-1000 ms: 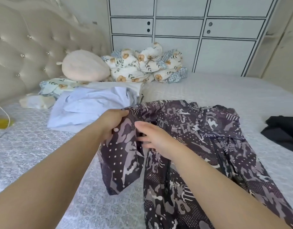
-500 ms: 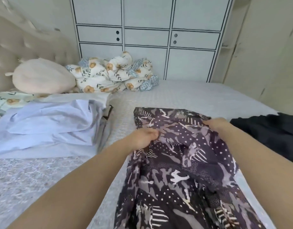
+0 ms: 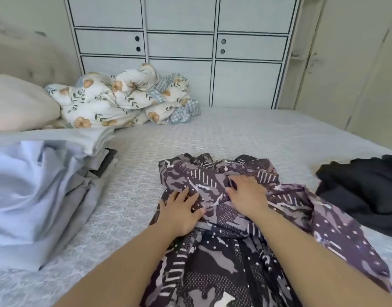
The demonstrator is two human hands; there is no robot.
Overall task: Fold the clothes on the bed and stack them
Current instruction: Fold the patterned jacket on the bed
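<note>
A: How much open room is there on the bed (image 3: 246,134)?

B: A broad band of bare grey cover runs beyond the patterned garment (image 3: 223,240) up to the floral bedding bundle (image 3: 124,100) by the wardrobe (image 3: 179,52). Another strip lies between the garment and the stack of folded clothes (image 3: 35,191) on the left. On the right, a black garment (image 3: 363,187) lies just beside the patterned one's edge.

A: And the hands?

B: The left hand (image 3: 179,211) lies flat with fingers spread on the garment's left border, near its upper end. The right hand (image 3: 246,196) rests just beside it; its fingers bend into a bunched ridge of the cloth, but I cannot tell whether they pinch it.

A: Where does the garment lie?

B: Under both hands, running back beneath the forearms to the lower edge of view, its far end crumpled.
</note>
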